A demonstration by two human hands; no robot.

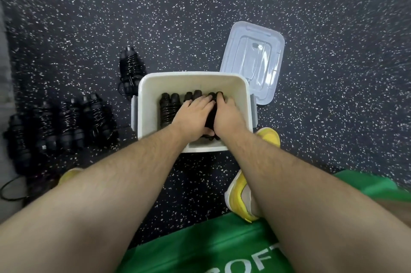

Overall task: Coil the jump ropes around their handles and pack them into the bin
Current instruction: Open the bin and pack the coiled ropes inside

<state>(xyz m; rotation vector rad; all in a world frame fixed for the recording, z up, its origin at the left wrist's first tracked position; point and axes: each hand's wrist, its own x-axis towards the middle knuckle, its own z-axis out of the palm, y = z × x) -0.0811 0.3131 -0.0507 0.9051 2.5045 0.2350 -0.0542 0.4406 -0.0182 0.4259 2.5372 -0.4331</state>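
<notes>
Hands: left hand [193, 114] and right hand [225, 112] both pressed over one coiled rope [211, 117] inside the bin [193, 80].
Waiting: more coiled ropes [64, 121] on floor, left.
Handling: light, springy coils; grip across the handles.

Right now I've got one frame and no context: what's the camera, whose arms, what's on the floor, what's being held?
There is no machine here. One wide-angle camera sits on a person's head and looks down at their bare arms. Both hands are inside a white bin on a speckled dark floor. The left hand and right hand press together on a black coiled jump rope, set beside another rope already packed. More coiled ropes lie in a row left of the bin, and one lies by its far left corner. The clear lid lies off, behind the bin to the right. The yellow shoes are the person's own.
</notes>
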